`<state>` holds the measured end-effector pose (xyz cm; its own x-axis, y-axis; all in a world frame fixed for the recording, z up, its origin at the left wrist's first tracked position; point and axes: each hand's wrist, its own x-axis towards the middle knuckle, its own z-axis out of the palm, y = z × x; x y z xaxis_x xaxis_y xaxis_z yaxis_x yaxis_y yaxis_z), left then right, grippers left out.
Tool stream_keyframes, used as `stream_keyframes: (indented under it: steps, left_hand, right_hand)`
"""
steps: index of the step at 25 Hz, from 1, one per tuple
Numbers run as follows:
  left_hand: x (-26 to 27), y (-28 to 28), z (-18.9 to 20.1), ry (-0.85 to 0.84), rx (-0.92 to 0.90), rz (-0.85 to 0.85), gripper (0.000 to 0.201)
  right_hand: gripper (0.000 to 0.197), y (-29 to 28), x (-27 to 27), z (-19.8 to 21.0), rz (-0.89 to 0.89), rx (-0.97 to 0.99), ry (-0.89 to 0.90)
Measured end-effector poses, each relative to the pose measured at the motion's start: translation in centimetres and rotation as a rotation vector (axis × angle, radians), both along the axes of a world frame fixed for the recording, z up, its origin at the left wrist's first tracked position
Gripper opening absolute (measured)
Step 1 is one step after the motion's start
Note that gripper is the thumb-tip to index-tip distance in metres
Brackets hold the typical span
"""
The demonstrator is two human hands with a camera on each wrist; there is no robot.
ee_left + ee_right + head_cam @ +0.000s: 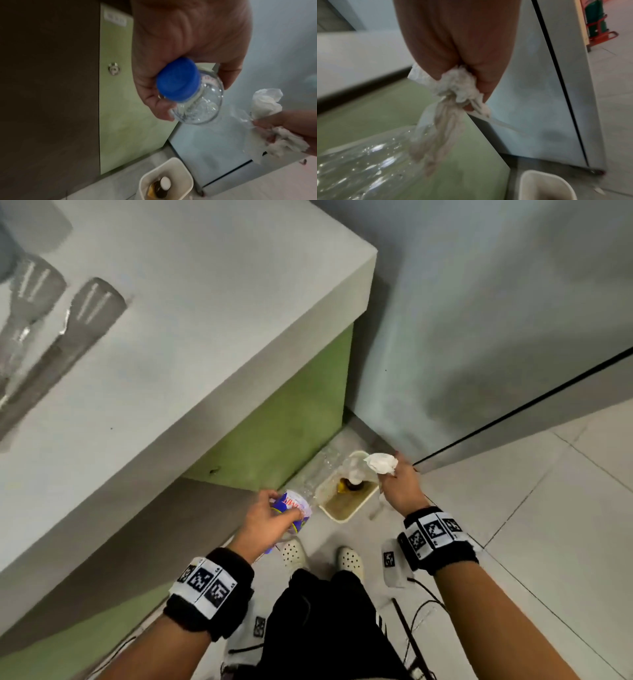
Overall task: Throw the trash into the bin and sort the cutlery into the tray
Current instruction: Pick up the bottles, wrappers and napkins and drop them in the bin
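The person stands over a small cream plastic bin (pixel 346 501) on the tiled floor, beside the green cabinet (pixel 291 419). The left hand (pixel 263 522) is curled around a clear plastic bottle with a blue cap (pixel 190 94), holding it just beside the bin's near-left corner, not yet above the opening. The right hand (pixel 400 487) clutches a crumpled white tissue (pixel 380 463) together with a thin transparent plastic bag (pixel 436 129) that hangs down from the fist, over the far-right rim. I think the risk is a miss: the bin looks narrow and already holds a dark bottle with a pale cap (pixel 163 185), so the clear bottle may bounce off it or off the rim and roll on the floor, and the light bag may drift aside when released. The metal spatulas (pixel 68 330) lie on the grey counter (pixel 205 302), well apart, blurred and cut by the frame edge. The cutlery tray is not visible, and how full the bin is I cannot tell.
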<state>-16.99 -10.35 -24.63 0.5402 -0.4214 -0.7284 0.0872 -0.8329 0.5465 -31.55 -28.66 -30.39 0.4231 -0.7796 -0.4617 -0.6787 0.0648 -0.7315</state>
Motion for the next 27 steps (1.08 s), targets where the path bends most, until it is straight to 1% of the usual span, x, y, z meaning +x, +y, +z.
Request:
stream_keyframes:
  steps: [2, 4, 7, 8, 10, 11, 12, 14, 16, 17, 18, 19, 20, 21, 22, 24, 26, 27]
  left_hand:
    - [0.5, -1.8, -4.7, 0.076, 0.091, -0.016, 0.049]
    - [1.0, -3.3, -9.9, 0.116, 0.178, -0.063, 0.066]
    - [1.2, -5.7, -19.5, 0.144, 0.277, -0.218, 0.069]
    - [1.2, -6.5, -22.1, 0.146, 0.301, -0.255, 0.07]
    - [1.0, -8.0, -27.2, 0.148, 0.347, -0.258, 0.067]
    - [0.9, -8.7, -29.1, 0.135, 0.364, -0.254, 0.063]
    - [1.0, -9.2, -30.4, 0.123, 0.377, -0.253, 0.06]
    - [0.8, -10.0, -33.7, 0.097, 0.419, -0.284, 0.059]
    - [0.6, -10.6, -35.9, 0.085, 0.409, -0.316, 0.058]
    - [0.4, -10.8, -36.6, 0.111, 0.38, -0.323, 0.056]
    - [0.2, -10.9, -37.0, 0.152, 0.353, -0.329, 0.056]
    - [0.1, -10.8, -37.2, 0.196, 0.337, -0.328, 0.057]
    - [0.1, -10.7, -37.1, 0.218, 0.329, -0.316, 0.057]
    - [0.3, -10.5, -37.0, 0.216, 0.319, -0.301, 0.057]
    - [0.5, -10.1, -36.6, 0.194, 0.312, -0.292, 0.055]
    - [1.0, -9.2, -35.1, 0.137, 0.305, -0.308, 0.048]
    - [1.3, -8.5, -32.6, 0.103, 0.288, -0.321, 0.041]
    - [1.5, -8.5, -30.9, 0.093, 0.268, -0.319, 0.038]
  right_hand:
    - [0.024, -0.3, 0.8, -4.9, -0.032, 0.015, 0.042]
    - [0.024, -0.5, 1.8, -9.9, -0.097, 0.08, 0.046]
    - [0.03, -0.9, 3.0, -19.1, -0.153, 0.206, 0.146]
    - [0.032, -1.0, 3.3, -22.1, -0.17, 0.243, 0.169]
    - [0.031, -1.0, 3.8, -27.3, -0.209, 0.283, 0.177]
    - [0.03, -0.9, 4.1, -29.5, -0.236, 0.307, 0.18]
    - [0.031, -0.9, 4.4, -31.2, -0.225, 0.325, 0.207]
    - [0.035, -1.1, 4.6, -35.3, -0.19, 0.342, 0.279]
    - [0.037, -1.4, 4.9, -38.3, -0.171, 0.361, 0.332]
    - [0.042, -1.3, 5.0, -39.5, -0.111, 0.369, 0.375]
    - [0.053, -1.1, 5.0, -40.2, -0.011, 0.376, 0.436]
    - [0.07, -0.9, 4.9, -40.7, 0.08, 0.379, 0.484]
    - [0.082, -0.7, 4.9, -40.7, 0.122, 0.385, 0.501]
    - [0.087, -0.7, 4.7, -40.6, 0.125, 0.394, 0.479]
    - [0.085, -0.6, 4.6, -40.1, 0.108, 0.4, 0.431]
    - [0.069, -0.4, 4.3, -37.9, 0.082, 0.383, 0.343]
    - [0.051, -0.3, 4.0, -34.5, 0.073, 0.355, 0.323]
    - [0.045, -0.2, 3.8, -32.2, 0.083, 0.345, 0.323]
